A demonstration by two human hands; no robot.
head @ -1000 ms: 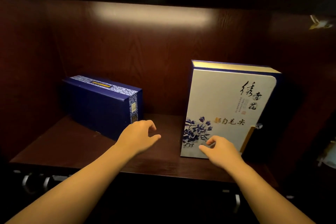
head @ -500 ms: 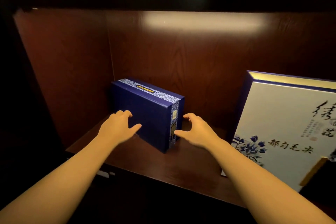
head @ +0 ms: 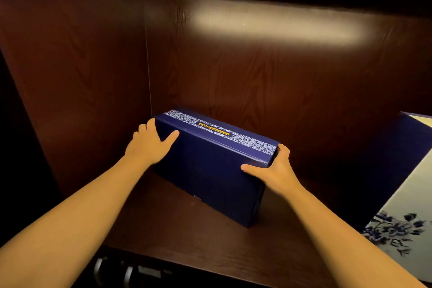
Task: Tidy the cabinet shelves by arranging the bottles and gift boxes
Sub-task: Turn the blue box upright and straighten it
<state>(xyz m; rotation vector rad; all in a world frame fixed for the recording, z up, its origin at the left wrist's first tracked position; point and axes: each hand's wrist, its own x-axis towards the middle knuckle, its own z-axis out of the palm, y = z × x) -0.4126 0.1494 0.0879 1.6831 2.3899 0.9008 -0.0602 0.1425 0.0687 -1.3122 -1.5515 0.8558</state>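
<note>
Cabinet shelf: dark reddish wood, lit from above, back panel glossy.

White gift box: standing at the right edge of view, blue floral print low on its face, mostly cut off; well apart from the blue box.

Blue gift box: dark navy, standing on its long edge near the shelf's left rear corner, patterned white band with a gold label along the top.

Left hand: fingers spread, wrapped over the box's upper left end.

Right hand: thumb on the front face, fingers curled round the right end.
</note>
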